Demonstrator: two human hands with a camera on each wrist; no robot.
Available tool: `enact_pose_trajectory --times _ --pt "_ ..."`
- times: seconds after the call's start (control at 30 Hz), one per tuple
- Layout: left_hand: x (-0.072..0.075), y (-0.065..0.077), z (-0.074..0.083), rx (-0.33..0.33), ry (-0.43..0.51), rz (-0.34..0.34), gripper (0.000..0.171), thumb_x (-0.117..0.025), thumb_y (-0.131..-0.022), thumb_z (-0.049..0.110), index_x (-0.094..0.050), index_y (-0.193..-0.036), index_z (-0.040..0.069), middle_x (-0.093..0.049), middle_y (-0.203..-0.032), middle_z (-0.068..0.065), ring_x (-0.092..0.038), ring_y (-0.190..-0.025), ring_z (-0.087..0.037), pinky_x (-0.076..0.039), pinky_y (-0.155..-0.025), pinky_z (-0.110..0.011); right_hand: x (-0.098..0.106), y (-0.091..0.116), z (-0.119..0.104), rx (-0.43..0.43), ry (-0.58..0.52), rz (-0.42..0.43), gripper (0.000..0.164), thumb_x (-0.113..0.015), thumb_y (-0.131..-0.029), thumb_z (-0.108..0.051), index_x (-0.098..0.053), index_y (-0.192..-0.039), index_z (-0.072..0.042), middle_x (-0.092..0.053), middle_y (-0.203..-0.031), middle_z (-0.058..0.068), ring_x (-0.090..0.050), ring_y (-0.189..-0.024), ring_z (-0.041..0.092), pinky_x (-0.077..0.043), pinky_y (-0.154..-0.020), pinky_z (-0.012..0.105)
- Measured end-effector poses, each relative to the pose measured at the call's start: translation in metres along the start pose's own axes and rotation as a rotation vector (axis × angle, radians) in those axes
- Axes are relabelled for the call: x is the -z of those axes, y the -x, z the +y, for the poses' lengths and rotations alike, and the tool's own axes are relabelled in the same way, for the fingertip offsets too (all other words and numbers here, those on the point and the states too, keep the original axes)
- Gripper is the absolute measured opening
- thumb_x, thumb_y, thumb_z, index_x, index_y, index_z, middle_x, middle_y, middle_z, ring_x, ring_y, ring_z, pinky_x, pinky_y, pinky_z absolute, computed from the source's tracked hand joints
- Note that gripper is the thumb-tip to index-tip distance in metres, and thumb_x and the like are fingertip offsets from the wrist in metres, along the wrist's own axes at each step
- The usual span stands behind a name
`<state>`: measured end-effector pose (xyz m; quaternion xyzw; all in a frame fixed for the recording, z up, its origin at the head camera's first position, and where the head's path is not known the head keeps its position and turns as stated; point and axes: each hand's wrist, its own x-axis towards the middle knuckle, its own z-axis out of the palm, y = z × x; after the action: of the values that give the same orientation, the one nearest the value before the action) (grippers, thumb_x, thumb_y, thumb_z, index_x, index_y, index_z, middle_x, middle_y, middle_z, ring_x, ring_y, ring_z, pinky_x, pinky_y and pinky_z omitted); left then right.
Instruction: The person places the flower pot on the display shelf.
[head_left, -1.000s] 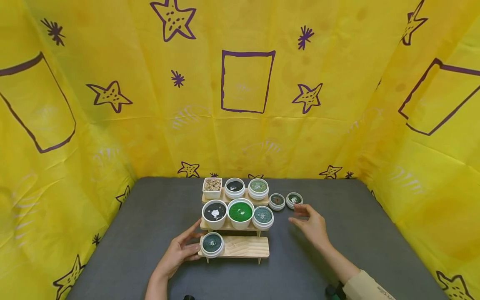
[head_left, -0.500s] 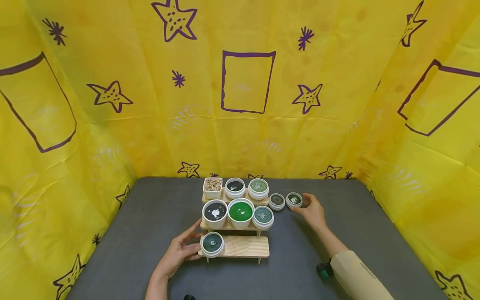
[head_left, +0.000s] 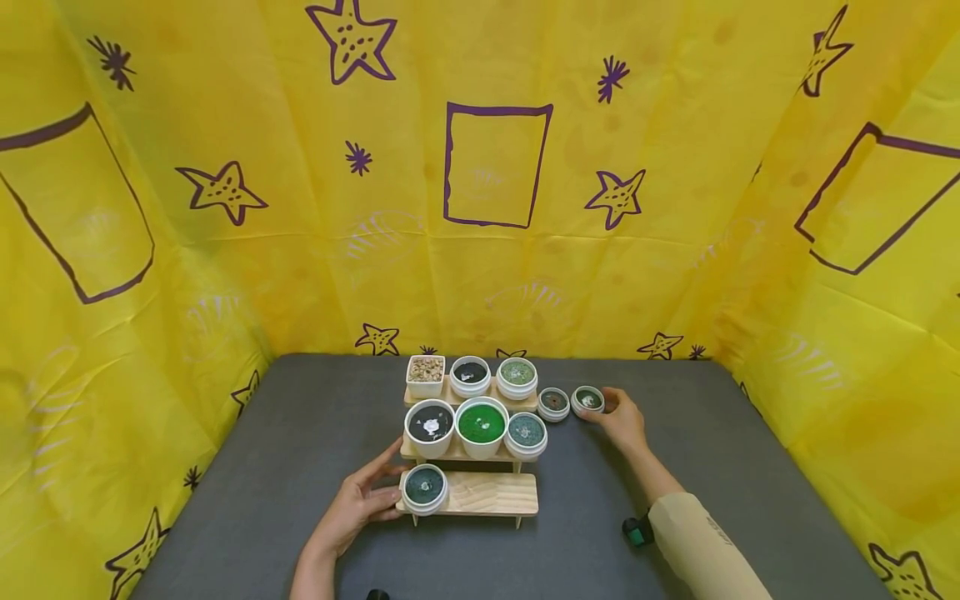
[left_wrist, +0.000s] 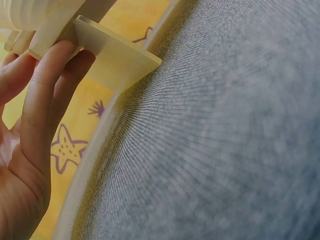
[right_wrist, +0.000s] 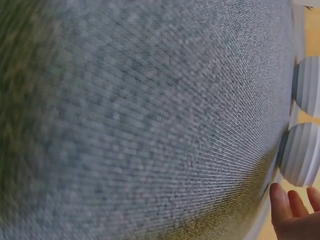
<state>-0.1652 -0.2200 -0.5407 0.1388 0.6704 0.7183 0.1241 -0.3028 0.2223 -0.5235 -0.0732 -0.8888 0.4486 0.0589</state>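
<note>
A small tiered wooden stand (head_left: 495, 493) sits on the grey tabletop and carries several white pots with dark or green tops. My left hand (head_left: 365, 500) grips the left end of its lowest step, beside a round pot with a dark teal top (head_left: 424, 487). In the left wrist view, thumb and fingers pinch the pale wooden edge (left_wrist: 115, 52). My right hand (head_left: 624, 423) is at the right side of a small round white pot with a dark green top (head_left: 588, 400). In the right wrist view, the fingertips (right_wrist: 278, 192) lie against or very near that ribbed pot (right_wrist: 302, 155), not wrapped round it.
Left of that pot stands another small round pot (head_left: 553, 403), close to the stand. A square pot of pebbly bits (head_left: 425, 375) occupies the top step's left end. Yellow patterned cloth (head_left: 495, 283) walls the table at the back and sides.
My right hand has moved from in front of the rightmost small pot to its right side, its forearm shifting with it. The left hand and the stand have stayed put.
</note>
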Motion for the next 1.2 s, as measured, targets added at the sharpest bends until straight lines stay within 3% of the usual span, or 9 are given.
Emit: enact_pose_trajectory --times 0.67,0.93,1.0,1.2 --pt "0.0 0.0 -0.001 0.013 -0.009 0.008 0.075 -0.06 -0.095 0.005 -0.022 -0.158 0.019 -0.058 -0.122 0.014 -0.07 -0.102 -0.006 -0.06 -0.073 -0.025 -0.004 -0.002 0.004 0.023 0.017 0.029 0.06 -0.079 -0.084 -0.022 -0.054 -0.132 0.004 -0.062 -0.128 0.028 -0.064 -0.115 0.04 -0.052 -0.092 0.044" --pt "0.0 0.0 0.0 0.007 -0.01 0.007 0.075 -0.06 -0.096 0.005 -0.021 -0.158 0.018 -0.058 -0.123 0.013 -0.07 -0.102 -0.006 -0.061 -0.073 -0.025 -0.005 -0.002 0.007 0.035 0.025 0.057 0.058 -0.079 -0.084 -0.023 -0.056 -0.13 0.002 -0.065 -0.126 0.027 -0.066 -0.114 0.038 -0.051 -0.096 0.044" --pt "0.0 0.0 0.0 0.005 -0.009 0.007 0.075 -0.06 -0.095 0.004 -0.021 -0.158 0.017 -0.058 -0.123 0.013 -0.07 -0.102 -0.006 -0.061 -0.073 -0.025 -0.004 0.0 0.008 0.043 0.019 0.057 0.057 -0.079 -0.084 -0.022 -0.056 -0.13 0.003 -0.065 -0.125 0.027 -0.066 -0.114 0.038 -0.052 -0.093 0.04" --pt "0.0 0.0 0.0 0.009 0.0 0.007 0.076 -0.061 -0.095 0.005 -0.022 -0.158 0.018 -0.058 -0.122 0.014 -0.07 -0.101 -0.006 -0.061 -0.074 -0.025 0.004 0.01 0.011 0.055 -0.01 0.035 0.055 -0.08 -0.082 -0.021 -0.057 -0.127 0.002 -0.067 -0.121 0.027 -0.067 -0.111 0.038 -0.047 -0.073 0.014"
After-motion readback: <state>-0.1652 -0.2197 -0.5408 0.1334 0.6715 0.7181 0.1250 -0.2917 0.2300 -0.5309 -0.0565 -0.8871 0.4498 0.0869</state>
